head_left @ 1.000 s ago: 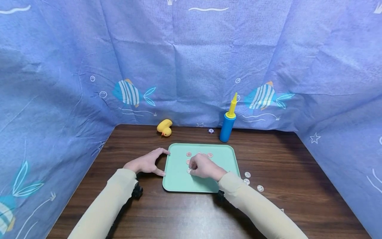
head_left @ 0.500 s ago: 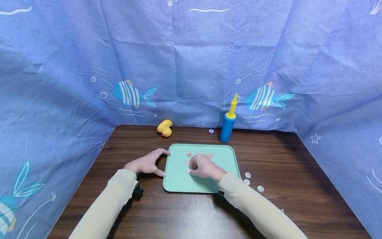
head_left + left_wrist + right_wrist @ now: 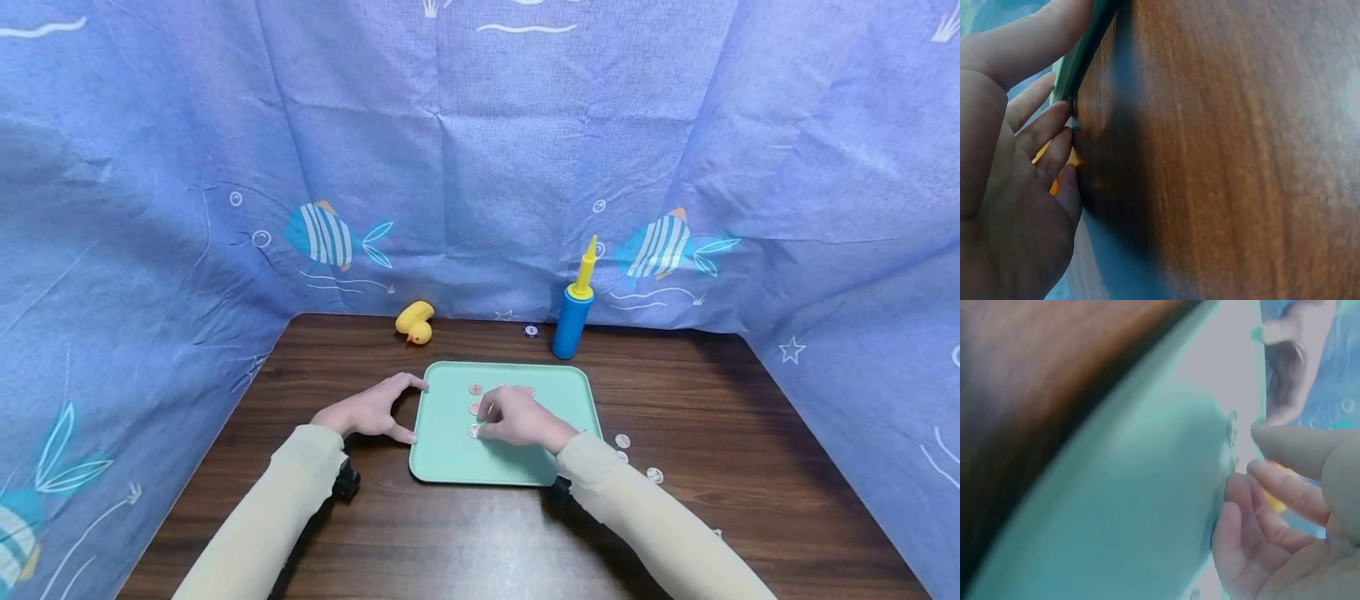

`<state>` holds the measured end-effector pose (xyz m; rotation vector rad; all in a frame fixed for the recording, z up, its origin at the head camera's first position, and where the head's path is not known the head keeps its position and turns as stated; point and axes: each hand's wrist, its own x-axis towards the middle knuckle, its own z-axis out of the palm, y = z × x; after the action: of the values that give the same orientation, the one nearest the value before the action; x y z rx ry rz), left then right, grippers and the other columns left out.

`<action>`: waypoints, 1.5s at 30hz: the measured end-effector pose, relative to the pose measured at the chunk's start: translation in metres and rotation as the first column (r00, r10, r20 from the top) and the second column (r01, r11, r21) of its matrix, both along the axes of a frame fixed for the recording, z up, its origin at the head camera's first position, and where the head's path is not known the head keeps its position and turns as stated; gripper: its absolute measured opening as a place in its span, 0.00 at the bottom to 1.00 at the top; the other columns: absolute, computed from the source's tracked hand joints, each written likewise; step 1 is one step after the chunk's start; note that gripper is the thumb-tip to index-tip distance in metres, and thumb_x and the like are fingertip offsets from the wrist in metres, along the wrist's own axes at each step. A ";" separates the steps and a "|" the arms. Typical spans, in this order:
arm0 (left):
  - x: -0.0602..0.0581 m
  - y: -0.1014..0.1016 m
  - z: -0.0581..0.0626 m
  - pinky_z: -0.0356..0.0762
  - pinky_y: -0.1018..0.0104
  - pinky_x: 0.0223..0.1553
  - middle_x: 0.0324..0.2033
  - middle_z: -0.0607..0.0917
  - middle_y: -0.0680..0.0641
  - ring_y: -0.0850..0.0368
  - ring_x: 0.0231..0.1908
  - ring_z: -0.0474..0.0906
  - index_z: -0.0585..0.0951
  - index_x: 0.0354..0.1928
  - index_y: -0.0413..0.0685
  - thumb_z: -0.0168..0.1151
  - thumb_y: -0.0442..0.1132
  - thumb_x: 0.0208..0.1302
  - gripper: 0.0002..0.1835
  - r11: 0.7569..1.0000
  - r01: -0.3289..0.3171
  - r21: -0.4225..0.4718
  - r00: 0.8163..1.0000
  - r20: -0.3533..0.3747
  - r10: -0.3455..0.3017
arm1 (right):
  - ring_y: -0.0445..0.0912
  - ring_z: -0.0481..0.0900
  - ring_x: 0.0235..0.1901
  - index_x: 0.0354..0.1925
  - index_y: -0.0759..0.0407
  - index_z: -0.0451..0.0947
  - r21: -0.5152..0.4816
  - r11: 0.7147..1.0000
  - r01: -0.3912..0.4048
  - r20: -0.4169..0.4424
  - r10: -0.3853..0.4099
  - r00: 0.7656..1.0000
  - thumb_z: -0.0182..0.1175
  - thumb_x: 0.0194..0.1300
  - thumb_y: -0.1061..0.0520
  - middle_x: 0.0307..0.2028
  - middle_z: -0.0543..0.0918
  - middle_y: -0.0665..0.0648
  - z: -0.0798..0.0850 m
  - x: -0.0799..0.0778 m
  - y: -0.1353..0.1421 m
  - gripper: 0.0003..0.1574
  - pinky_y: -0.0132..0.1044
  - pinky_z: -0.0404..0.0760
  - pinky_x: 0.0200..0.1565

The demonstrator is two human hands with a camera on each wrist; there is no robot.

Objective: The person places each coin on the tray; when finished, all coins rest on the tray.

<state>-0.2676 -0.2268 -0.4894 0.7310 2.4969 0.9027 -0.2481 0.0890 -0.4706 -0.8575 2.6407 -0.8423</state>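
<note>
A teal tray [image 3: 450, 458] lies on the dark wooden table [image 3: 420, 542]. Three small coins [image 3: 474, 408] lie in a column on its left half; the nearest coin [image 3: 474, 431] sits just left of my right fingertips. My right hand [image 3: 517, 418] rests on the tray with loosely curled fingers [image 3: 1254, 506] and nothing between them, and it partly hides another coin [image 3: 529, 391]. My left hand [image 3: 371, 410] braces the tray's left edge [image 3: 1082, 53] with forefinger and thumb, fingers fairly straight.
More loose coins [image 3: 622, 440] lie on the table right of the tray, partly behind my right sleeve. A yellow rubber duck [image 3: 415, 321], a blue pump with a yellow nozzle [image 3: 572, 321] and a small disc [image 3: 531, 331] stand at the back. Blue fish-print cloth [image 3: 480, 150] walls three sides.
My right hand has drawn slightly right, away from the nearest tray coin, which now lies free. The left hand has stayed at the tray's edge.
</note>
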 end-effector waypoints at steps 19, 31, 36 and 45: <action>0.001 0.002 0.003 0.56 0.38 0.75 0.76 0.65 0.43 0.41 0.78 0.55 0.66 0.76 0.50 0.81 0.55 0.57 0.49 1.000 -0.005 -0.009 1.000 0.009 0.005 | 0.40 0.78 0.30 0.37 0.51 0.87 -0.002 0.994 0.111 -0.087 -0.110 0.990 0.73 0.66 0.56 0.29 0.84 0.44 0.010 -0.014 0.126 0.03 0.35 0.78 0.34; 0.000 0.001 0.004 0.56 0.37 0.75 0.76 0.65 0.43 0.41 0.78 0.55 0.67 0.76 0.50 0.81 0.55 0.57 0.49 1.000 -0.003 -0.012 1.000 0.009 0.004 | 0.36 0.77 0.28 0.38 0.53 0.89 0.062 0.993 0.098 -0.118 -0.091 0.989 0.73 0.65 0.58 0.31 0.87 0.41 0.008 -0.007 0.192 0.02 0.34 0.77 0.34; 0.000 0.002 0.004 0.56 0.38 0.75 0.75 0.65 0.44 0.42 0.78 0.55 0.67 0.76 0.52 0.82 0.55 0.57 0.48 1.000 -0.012 -0.016 1.000 0.011 0.013 | 0.37 0.82 0.32 0.40 0.54 0.89 0.045 0.998 0.042 -0.059 -0.039 0.997 0.74 0.62 0.62 0.34 0.88 0.46 0.006 -0.002 0.207 0.07 0.34 0.81 0.37; 0.001 0.001 0.002 0.56 0.37 0.75 0.76 0.65 0.42 0.40 0.78 0.55 0.66 0.76 0.50 0.81 0.55 0.58 0.49 1.000 0.001 -0.014 1.000 0.004 -0.001 | 0.44 0.84 0.36 0.39 0.52 0.90 0.004 1.000 0.006 0.010 -0.006 1.000 0.77 0.61 0.60 0.39 0.89 0.49 -0.003 0.004 0.217 0.07 0.37 0.84 0.40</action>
<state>-0.2667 -0.2255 -0.4872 0.7258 2.4967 0.8849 -0.2442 0.3064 -0.4735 -0.8423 2.6368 -0.8398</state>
